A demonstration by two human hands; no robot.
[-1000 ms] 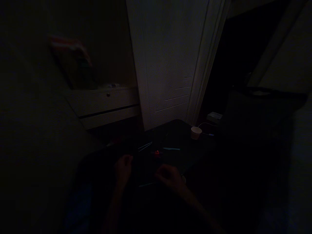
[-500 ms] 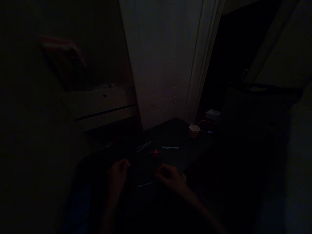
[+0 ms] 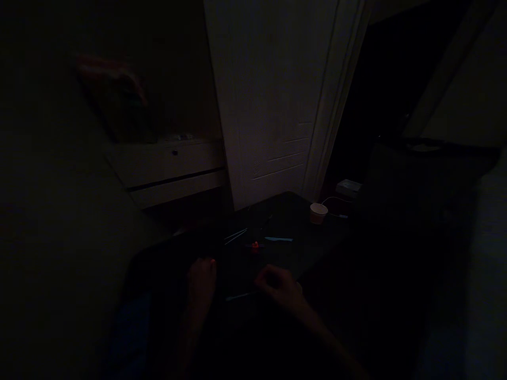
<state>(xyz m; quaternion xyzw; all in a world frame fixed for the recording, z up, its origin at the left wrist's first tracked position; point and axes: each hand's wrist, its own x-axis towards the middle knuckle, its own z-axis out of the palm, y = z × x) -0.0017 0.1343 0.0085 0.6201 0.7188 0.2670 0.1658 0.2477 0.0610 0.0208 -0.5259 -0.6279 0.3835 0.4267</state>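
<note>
The scene is very dark. My left hand [image 3: 201, 282] rests on a dark table [image 3: 301, 253], its fingers curled; whether it holds anything is hidden by the gloom. My right hand [image 3: 277, 285] lies to its right, fingers bent, next to a thin pale blue stick [image 3: 237, 297]. Beyond the hands lie a small red object [image 3: 255, 246], another blue stick [image 3: 279, 239] and two thin pale rods [image 3: 235, 235].
A small paper cup [image 3: 318, 214] stands at the table's far corner, with a white cable and a pale box [image 3: 348, 188] behind it. A white door [image 3: 273, 100] rises behind the table. A white drawer unit [image 3: 170, 171] is at the left.
The view has swung slightly left and back. My left hand slid down and a little to the left, then back right. My right hand has hardly moved.
</note>
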